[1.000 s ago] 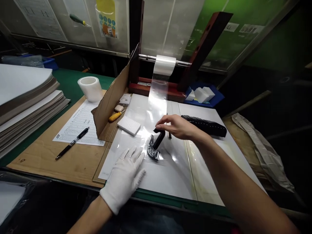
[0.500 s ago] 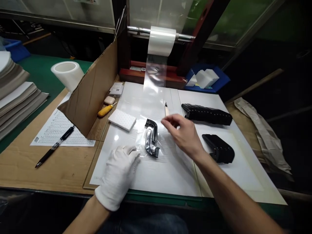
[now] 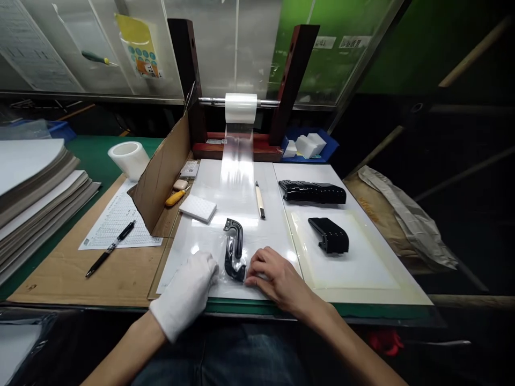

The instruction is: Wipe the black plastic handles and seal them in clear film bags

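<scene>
A black S-shaped plastic part (image 3: 234, 249) lies on the white work surface with clear film (image 3: 222, 241) around it. My left hand (image 3: 188, 289), in a white glove, is beside the part's lower left, fingers closed at the film's edge. Bare and curled, my right hand (image 3: 277, 276) pinches at the film by the part's lower right end. Its fingertips nearly touch the part. Beyond the hands lies a craft knife (image 3: 259, 201) with a pale handle, next to the clear film strip (image 3: 237, 161) that hangs from a roll (image 3: 241, 109).
Two black ribbed parts (image 3: 313, 192) (image 3: 329, 234) lie on the right. A white foam pad (image 3: 198, 207), a yellow-handled tool (image 3: 176, 197) and a cardboard divider (image 3: 163, 171) are on the left, with a pen (image 3: 110, 247) beyond. A blue bin (image 3: 330, 146) stands behind.
My right hand has come down from beside the knife to the film at the part's lower right. My left hand's fingers have closed at the film's left edge. The view has tilted up.
</scene>
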Demonstrator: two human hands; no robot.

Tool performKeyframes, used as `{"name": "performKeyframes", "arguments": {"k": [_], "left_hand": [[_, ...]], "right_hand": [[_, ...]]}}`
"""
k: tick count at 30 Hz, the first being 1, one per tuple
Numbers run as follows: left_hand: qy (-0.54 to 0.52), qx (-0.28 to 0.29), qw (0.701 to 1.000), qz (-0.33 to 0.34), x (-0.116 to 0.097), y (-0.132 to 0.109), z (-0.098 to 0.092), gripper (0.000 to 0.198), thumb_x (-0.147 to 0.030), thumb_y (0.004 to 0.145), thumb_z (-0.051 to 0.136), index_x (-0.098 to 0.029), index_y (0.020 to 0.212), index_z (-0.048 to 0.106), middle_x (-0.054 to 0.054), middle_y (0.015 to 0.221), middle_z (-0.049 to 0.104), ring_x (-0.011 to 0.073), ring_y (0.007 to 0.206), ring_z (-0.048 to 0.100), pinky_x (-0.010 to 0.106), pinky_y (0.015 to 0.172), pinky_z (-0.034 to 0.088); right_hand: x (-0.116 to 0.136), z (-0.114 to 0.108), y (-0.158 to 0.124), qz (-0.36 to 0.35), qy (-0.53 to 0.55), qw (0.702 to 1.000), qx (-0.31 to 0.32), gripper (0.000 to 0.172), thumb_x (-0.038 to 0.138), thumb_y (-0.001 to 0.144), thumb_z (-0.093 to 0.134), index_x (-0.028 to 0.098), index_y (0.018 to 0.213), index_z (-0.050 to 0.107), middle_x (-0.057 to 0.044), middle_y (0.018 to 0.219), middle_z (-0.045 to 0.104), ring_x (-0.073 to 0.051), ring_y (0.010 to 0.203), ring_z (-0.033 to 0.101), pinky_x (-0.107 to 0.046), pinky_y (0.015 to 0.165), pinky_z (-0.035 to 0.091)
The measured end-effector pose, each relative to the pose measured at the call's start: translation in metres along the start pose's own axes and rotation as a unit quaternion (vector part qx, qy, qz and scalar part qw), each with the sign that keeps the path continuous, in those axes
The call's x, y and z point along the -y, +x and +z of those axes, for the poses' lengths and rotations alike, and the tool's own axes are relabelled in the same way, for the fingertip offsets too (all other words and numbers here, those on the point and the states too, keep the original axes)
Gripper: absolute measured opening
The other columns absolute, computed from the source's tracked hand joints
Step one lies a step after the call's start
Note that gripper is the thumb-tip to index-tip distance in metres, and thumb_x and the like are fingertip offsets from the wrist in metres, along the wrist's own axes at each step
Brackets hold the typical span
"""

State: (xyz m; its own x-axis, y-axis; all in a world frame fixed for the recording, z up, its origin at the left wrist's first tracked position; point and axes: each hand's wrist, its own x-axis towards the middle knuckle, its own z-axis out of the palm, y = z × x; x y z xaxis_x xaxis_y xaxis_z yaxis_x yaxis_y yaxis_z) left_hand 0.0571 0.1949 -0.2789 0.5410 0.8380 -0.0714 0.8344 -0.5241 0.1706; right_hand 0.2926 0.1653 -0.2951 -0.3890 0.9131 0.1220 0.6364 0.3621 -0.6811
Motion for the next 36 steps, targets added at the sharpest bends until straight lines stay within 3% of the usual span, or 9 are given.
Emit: {"name": "performKeyframes", "arguments": {"k": [5,8,12,16,20,24,29,32,36], "left_hand": [[-0.05,-0.009,0.999,0.009,-0.001,-0.029,-0.007,0.028,-0.023,0.102,0.041,-0.018,0.083,0.061,0.008,0.087,0.062,0.0223,0.082,0.06,0.036,0.077,0.052],[-0.081,-0.086,0.992,0.045,-0.001,-0.009,-0.014,0.023,-0.026,0.102,0.045,-0.019,0.115,0.063,0.011,0.112,0.066,0.026,0.103,0.062,0.043,0.092,0.053],[-0.063,-0.07,0.989,0.111,-0.003,0.032,-0.008,0.053,-0.03,0.098,0.053,-0.015,0.148,0.04,0.015,0.153,0.047,0.0326,0.144,0.039,0.048,0.113,0.044],[-0.048,-0.047,0.992,0.109,-0.004,0.049,0.005,0.061,-0.037,0.099,0.051,-0.01,0.152,0.036,0.018,0.16,0.037,0.0373,0.15,0.028,0.054,0.119,0.034],[-0.039,-0.053,0.992,0.106,-0.008,0.049,0.001,0.061,-0.037,0.092,0.062,-0.013,0.146,0.045,0.015,0.152,0.049,0.0408,0.147,0.031,0.059,0.12,0.029],[-0.039,-0.078,0.991,0.098,-0.007,0.051,-0.014,0.057,-0.038,0.085,0.072,-0.015,0.135,0.055,0.014,0.138,0.062,0.0386,0.141,0.043,0.055,0.117,0.037],[-0.093,-0.206,0.974,0.018,0.026,0.078,-0.046,0.067,-0.04,0.097,0.057,-0.014,0.153,0.033,0.019,0.155,0.044,0.03,0.15,0.031,0.05,0.121,0.031],[-0.109,-0.151,0.982,0.018,0.052,0.117,-0.06,0.076,-0.039,0.093,0.065,-0.014,0.155,0.029,0.018,0.159,0.038,0.0284,0.151,0.028,0.043,0.122,0.029],[-0.107,-0.062,0.992,0.032,0.077,0.166,-0.051,0.096,-0.04,0.08,0.077,-0.018,0.158,0.025,0.018,0.161,0.035,0.0324,0.149,0.031,0.041,0.117,0.036]], "right_hand": [[0.004,-0.02,-0.002,-0.015,0.031,0.997,0.076,0.013,0.037,0.094,0.066,0.028,0.089,0.075,0.001,0.09,0.069,-0.015,0.085,0.064,-0.027,0.076,0.052],[-0.011,-0.04,0.043,0.06,0.001,0.998,-0.003,0.027,0.043,0.101,0.052,0.024,0.103,0.073,-0.003,0.099,0.071,-0.016,0.09,0.067,-0.031,0.081,0.056],[-0.039,-0.05,0.119,0.183,-0.107,0.967,-0.144,0.03,0.037,0.102,0.053,0.017,0.121,0.062,-0.01,0.124,0.063,-0.023,0.113,0.061,-0.046,0.1,0.049],[-0.059,-0.038,0.158,0.254,-0.17,0.94,-0.154,0.03,0.037,0.098,0.061,0.017,0.12,0.062,-0.011,0.131,0.059,-0.026,0.12,0.057,-0.049,0.103,0.047],[-0.066,-0.038,0.163,0.279,-0.17,0.936,-0.131,0.029,0.038,0.098,0.059,0.017,0.117,0.063,-0.009,0.121,0.063,-0.022,0.108,0.063,-0.045,0.095,0.053],[-0.063,-0.06,0.144,0.246,-0.134,0.953,-0.114,0.032,0.041,0.102,0.053,0.015,0.12,0.06,-0.006,0.106,0.068,-0.016,0.085,0.068,-0.035,0.077,0.058],[-0.05,-0.094,0.122,0.117,-0.106,0.987,-0.032,0.041,0.05,0.103,0.044,0.026,0.128,0.064,-0.004,0.101,0.072,-0.017,0.081,0.068,-0.031,0.073,0.055],[-0.041,-0.099,0.142,0.059,-0.152,0.987,-0.01,0.03,0.045,0.099,0.054,0.033,0.12,0.072,-0.004,0.103,0.071,-0.022,0.093,0.065,-0.035,0.081,0.049],[-0.038,-0.076,0.191,0.004,-0.22,0.975,-0.004,0.025,0.027,0.097,0.057,0.031,0.114,0.075,-0.006,0.102,0.067,-0.022,0.088,0.062,-0.033,0.075,0.044]]}}
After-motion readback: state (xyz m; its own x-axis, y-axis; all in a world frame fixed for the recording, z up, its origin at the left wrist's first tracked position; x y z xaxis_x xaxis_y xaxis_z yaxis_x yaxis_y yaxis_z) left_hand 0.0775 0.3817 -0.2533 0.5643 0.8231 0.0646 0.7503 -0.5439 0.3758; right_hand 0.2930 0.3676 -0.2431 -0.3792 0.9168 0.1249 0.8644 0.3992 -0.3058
